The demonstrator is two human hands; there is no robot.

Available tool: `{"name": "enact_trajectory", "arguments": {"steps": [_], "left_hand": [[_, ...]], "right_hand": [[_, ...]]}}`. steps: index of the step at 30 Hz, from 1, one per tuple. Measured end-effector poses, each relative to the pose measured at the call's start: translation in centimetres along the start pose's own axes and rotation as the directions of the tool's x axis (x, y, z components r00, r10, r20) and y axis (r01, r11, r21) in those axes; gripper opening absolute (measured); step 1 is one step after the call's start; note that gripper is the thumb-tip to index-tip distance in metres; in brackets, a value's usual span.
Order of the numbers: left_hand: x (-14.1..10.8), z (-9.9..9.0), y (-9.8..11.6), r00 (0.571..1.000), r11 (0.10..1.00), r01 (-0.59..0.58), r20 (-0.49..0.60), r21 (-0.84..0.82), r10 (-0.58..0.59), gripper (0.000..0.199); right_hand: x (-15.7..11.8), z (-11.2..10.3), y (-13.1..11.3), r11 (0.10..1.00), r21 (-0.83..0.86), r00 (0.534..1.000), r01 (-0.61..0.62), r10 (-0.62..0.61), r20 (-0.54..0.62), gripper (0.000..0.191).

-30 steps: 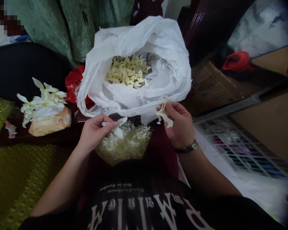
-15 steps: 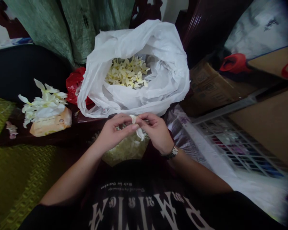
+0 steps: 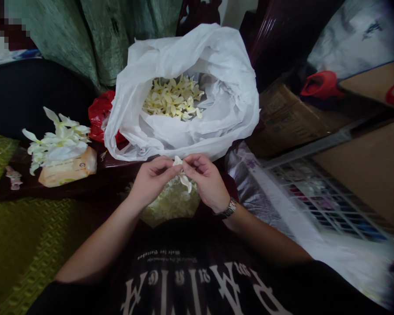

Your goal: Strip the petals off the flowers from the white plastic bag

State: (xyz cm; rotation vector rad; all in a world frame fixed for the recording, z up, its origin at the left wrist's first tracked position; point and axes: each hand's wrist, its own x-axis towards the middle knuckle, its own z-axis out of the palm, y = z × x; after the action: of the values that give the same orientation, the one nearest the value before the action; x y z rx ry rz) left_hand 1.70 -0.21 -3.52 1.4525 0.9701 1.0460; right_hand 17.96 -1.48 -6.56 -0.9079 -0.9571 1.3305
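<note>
Between my two hands is a white flower (image 3: 184, 180), its petals hanging below my fingers. My left hand (image 3: 156, 177) pinches it from the left with thumb and forefinger. From the other side my right hand (image 3: 206, 180), with a watch on the wrist, pinches it too. Below them, partly hidden by the hands, is a clear bag full of pale petals (image 3: 170, 203). Just beyond my fingertips stands a white plastic bag (image 3: 230, 127), gaping open, with a heap of cream flowers (image 3: 174, 98) inside.
At the left, several white flowers (image 3: 61, 135) lie on an orange tissue pack (image 3: 70, 168) on the dark wooden bench (image 3: 98, 183). A red plastic bag (image 3: 100, 116) sits beside the white one. Cardboard boxes (image 3: 289, 116) and a white basket (image 3: 331, 197) stand at the right.
Both hands have shifted slightly left with the flower, and its upper end shows a little more above the fingers. The bags and the flowers on the bench stay in place.
</note>
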Motion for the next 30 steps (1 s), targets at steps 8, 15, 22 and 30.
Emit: {"name": "enact_trajectory", "arguments": {"steps": [8, 15, 22, 30], "left_hand": [[-0.1, -0.1, 0.2, 0.998, 1.0, 0.018, -0.063, 0.009, -0.017, 0.025], [-0.3, -0.3, -0.3, 0.99, 0.995, 0.024, -0.139, -0.1, -0.038, 0.029], [-0.3, -2.3, -0.5, 0.991, 0.999, -0.001, -0.135, -0.033, -0.004, 0.021], [-0.3, -2.4, 0.2, 0.996, 0.989, -0.056, -0.063, 0.136, 0.065, 0.011]], "right_hand": [[-0.2, 0.1, 0.3, 0.998, -0.021, 0.997, -0.061, 0.062, 0.045, 0.029], [0.5, -0.1, -0.1, 0.995, 0.097, 0.992, 0.032, -0.02, -0.122, 0.019], [1.2, -3.9, -1.8, 0.979, -0.154, 0.969, 0.131, -0.159, -0.19, 0.019], [0.2, -3.4, -1.8, 0.949, -0.312, 0.999, 0.03, -0.024, 0.022, 0.03]]}}
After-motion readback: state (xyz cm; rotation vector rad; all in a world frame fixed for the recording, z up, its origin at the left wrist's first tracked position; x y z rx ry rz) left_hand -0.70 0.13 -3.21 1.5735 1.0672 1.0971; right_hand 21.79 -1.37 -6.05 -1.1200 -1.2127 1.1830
